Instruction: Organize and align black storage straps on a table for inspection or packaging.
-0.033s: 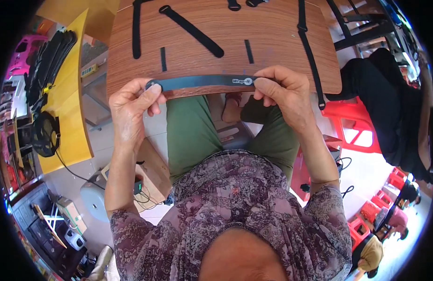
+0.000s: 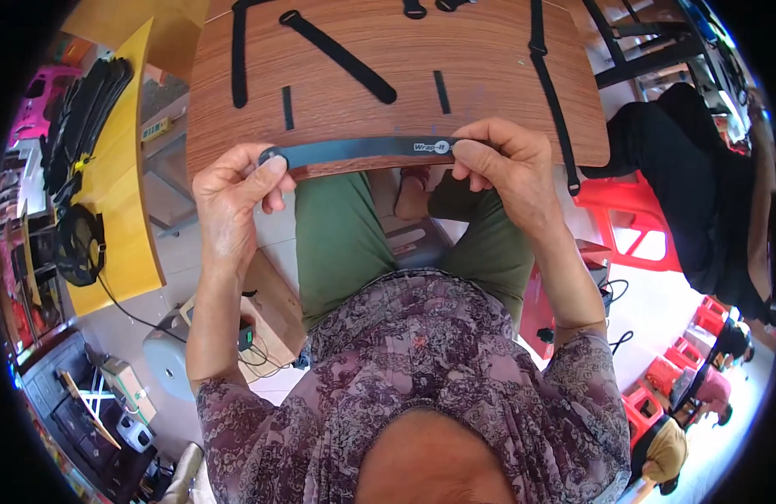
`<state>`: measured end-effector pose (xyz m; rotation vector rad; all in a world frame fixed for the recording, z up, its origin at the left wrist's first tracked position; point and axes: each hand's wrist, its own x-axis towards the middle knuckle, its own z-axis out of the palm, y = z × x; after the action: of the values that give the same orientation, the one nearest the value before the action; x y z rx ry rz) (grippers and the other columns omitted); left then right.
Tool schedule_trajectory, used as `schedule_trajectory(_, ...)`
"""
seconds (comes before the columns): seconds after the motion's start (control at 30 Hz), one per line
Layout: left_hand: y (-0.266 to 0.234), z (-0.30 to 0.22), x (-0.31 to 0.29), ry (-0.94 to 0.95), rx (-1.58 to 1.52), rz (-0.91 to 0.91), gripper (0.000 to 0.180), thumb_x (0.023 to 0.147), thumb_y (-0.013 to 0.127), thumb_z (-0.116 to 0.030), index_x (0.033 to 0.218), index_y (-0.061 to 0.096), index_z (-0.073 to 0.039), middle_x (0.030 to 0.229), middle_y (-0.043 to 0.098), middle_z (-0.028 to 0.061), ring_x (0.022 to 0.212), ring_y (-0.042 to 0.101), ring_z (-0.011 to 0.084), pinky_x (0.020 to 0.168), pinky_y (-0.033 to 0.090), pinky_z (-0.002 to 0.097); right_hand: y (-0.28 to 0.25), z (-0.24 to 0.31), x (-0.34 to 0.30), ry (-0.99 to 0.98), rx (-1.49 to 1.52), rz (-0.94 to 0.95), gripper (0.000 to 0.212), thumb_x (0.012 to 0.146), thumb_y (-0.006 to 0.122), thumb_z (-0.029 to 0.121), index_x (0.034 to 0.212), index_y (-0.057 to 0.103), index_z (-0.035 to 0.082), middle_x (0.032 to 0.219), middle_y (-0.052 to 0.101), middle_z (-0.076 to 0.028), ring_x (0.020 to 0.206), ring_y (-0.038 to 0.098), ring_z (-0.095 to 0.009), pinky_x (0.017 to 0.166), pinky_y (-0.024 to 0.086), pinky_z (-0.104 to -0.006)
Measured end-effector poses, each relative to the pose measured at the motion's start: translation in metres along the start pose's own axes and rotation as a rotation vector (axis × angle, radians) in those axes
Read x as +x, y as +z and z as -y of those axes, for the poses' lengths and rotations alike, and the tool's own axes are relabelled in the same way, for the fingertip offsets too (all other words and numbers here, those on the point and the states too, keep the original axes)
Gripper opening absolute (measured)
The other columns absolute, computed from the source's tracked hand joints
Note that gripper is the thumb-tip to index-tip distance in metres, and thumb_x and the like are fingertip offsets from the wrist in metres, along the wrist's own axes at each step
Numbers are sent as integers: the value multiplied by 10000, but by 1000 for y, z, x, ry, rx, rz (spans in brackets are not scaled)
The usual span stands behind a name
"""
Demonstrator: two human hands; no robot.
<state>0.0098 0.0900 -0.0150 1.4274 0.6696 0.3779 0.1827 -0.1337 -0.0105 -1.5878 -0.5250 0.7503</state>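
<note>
A dark, flat strap (image 2: 354, 149) is stretched level between my two hands, just over the near edge of the wooden table (image 2: 480, 50). My left hand (image 2: 237, 178) pinches its left end, where a round dark piece shows by the thumb. At the other end, next to a pale printed mark, my right hand (image 2: 510, 168) pinches it between thumb and fingers. Beyond the hands lie two short dark strips (image 2: 442, 92), a slanting black strap (image 2: 338, 59) and a black strap (image 2: 239, 63) at the left. A long black strap (image 2: 556, 109) hangs over the table's right front corner.
At the left a yellow table (image 2: 123, 168) carries a pile of black straps (image 2: 94, 105) and a black fan (image 2: 79, 244). A red stool (image 2: 636, 223) and a person in dark clothes (image 2: 682, 185) are close on the right. A cardboard box (image 2: 266, 294) stands by my left forearm.
The whole view has shifted very slightly. Both hands keep the same hold on the strap.
</note>
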Motion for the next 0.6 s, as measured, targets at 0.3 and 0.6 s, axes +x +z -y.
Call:
schedule_trajectory(0.3,-3,-5,-18,-75,-118,191,162,781,664,-61,897,625,45,651,619,85,477,518,83,430,386,176,-1,5,29,-397,-619,-166,192,758,665,158,813,615,-19,671,604,-97,610,584,-237,575,465,-330)
schedule_trajectory(0.6,2,-5,-34,-45,-257,175,196,770,676,-49,918,617,66,680,627,118,508,559,113,435,412,184,47,-7,111,-818,-1206,-110,207,676,701,186,741,585,28,718,556,-129,710,582,-331,602,470,-433)
